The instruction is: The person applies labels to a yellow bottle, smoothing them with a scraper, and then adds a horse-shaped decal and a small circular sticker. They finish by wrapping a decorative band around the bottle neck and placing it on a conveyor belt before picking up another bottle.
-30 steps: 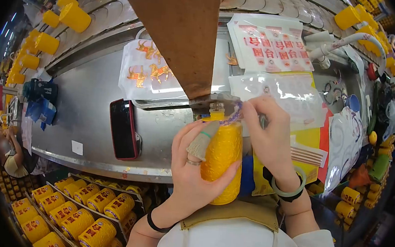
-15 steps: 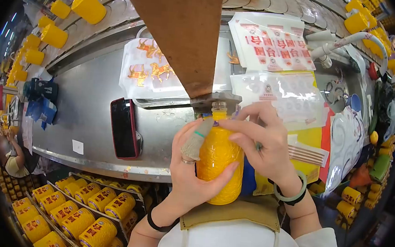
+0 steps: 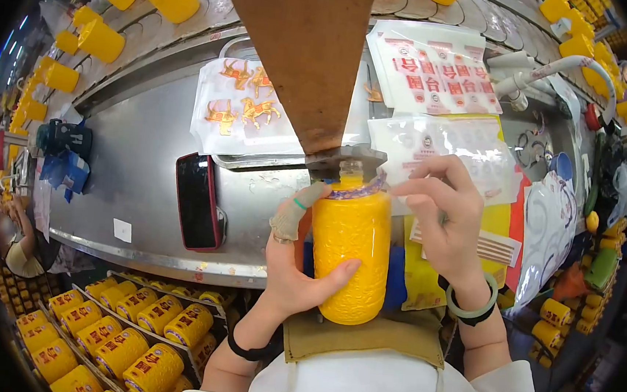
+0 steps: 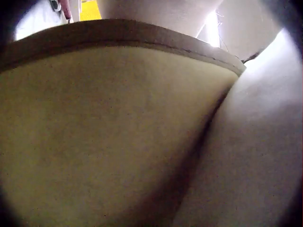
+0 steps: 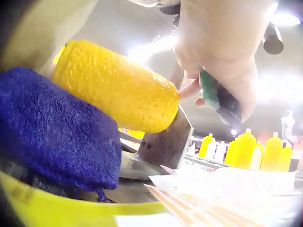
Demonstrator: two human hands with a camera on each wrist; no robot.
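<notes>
My left hand [image 3: 294, 272] holds a yellow embossed bottle [image 3: 350, 265] low in front of the apron, its thumb across the front. A pale wrap covers one finger of that hand. Around the bottle's shoulder runs a purple-and-white patterned strip [image 3: 354, 192], its right end standing up. My right hand [image 3: 448, 218] is beside that end, fingers partly bent, with a fingertip close to the strip. In the right wrist view, a finger reaches the shoulder of the bottle [image 5: 116, 87]. The left wrist view shows mostly skin and cloth.
A brown tapered bar [image 3: 306, 55] hangs close behind the bottle neck. On the metal bench [image 3: 138, 175] lie a phone [image 3: 197, 201], a sheet of golden horses [image 3: 221, 111] and red-printed sheets [image 3: 434, 69]. Yellow bottles [image 3: 155, 364] fill racks at lower left. A blue cloth [image 5: 57, 127] is below the bottle.
My right hand has drawn back to the right from the bottle neck. The strip, earlier raised and partly covered by fingers, now lies across the shoulder. The left wrapped finger has shifted left.
</notes>
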